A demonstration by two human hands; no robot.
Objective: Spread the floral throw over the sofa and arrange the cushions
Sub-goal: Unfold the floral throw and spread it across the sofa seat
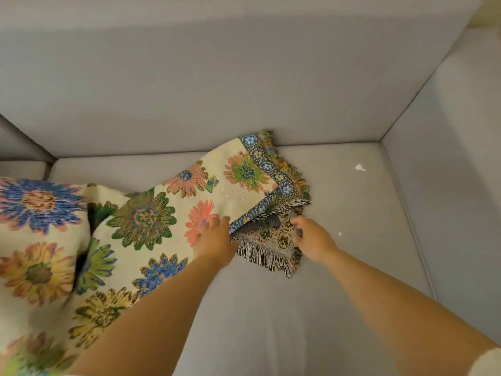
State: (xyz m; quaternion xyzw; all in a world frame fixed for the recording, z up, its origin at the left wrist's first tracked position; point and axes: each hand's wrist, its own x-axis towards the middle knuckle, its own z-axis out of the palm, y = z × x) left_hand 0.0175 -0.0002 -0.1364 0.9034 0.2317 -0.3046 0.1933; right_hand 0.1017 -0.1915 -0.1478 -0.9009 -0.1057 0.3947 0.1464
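A cream floral throw [151, 213] with big woven flowers and a blue fringed border lies bunched over the left part of the grey sofa [271, 308]. Its end is folded over itself near the seat's middle, with the darker underside and fringe showing. My left hand [217, 237] rests on the top layer at the border edge, fingers curled over it. To the right, my right hand [311, 237] pinches the folded lower corner by its fringe. No cushions are visible apart from a rounded lump under the throw at the far left.
The sofa's backrest [217, 90] runs across the top and its right armrest [447, 185] closes the right side. A small white scrap [359, 167] lies on the seat near the armrest. Bare grey seat stretches in front and to the right.
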